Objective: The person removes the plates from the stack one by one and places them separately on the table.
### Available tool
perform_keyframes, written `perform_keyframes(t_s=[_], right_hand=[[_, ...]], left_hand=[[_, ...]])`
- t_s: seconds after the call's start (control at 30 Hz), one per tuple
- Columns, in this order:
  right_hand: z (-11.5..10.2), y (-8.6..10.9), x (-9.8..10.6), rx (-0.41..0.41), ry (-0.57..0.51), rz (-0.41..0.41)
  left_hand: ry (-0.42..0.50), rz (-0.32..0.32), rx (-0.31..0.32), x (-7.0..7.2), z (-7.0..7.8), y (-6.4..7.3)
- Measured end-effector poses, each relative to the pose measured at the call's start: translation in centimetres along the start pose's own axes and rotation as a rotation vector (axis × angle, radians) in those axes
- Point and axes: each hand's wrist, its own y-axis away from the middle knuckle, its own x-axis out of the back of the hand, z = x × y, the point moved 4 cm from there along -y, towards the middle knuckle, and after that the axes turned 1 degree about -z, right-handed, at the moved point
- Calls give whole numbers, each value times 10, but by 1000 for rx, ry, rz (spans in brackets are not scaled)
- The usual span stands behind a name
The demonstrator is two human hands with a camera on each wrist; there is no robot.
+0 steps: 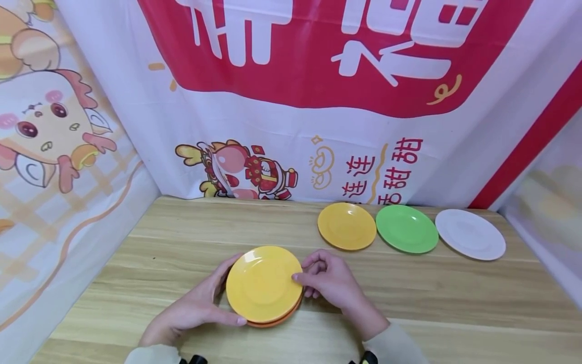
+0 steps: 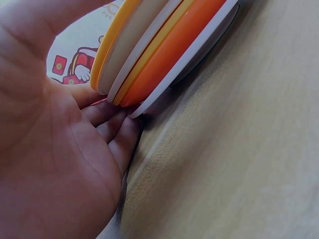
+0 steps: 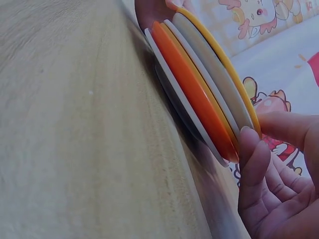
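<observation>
A stack of plates (image 3: 199, 99) stands on the wooden table in front of me. On top is a yellow plate (image 1: 263, 285); below its rim the wrist views show whitish, yellow and orange edges, with a white plate (image 2: 187, 59) lowest. My left hand (image 1: 197, 306) holds the stack from the left, thumb at the near rim and fingers round the far left side. From the right, my right hand (image 1: 334, 283) pinches the top plate's rim, thumb over the upper face and the other fingers curled at the side.
Along the table's (image 1: 182, 237) back edge, a darker yellow plate (image 1: 347, 226), a green plate (image 1: 406, 229) and a white plate (image 1: 470, 234) lie in a row at the right. Behind them hangs a printed cloth (image 1: 291, 121); another cartoon cloth (image 1: 59, 212) covers the left side.
</observation>
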Motion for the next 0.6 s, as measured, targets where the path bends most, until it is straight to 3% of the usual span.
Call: perform_keyframes(t_s=[0.6], right_hand=[[4, 0, -3, -27, -24, -43]], left_hand=[[-4, 3, -2, 0, 0, 1]])
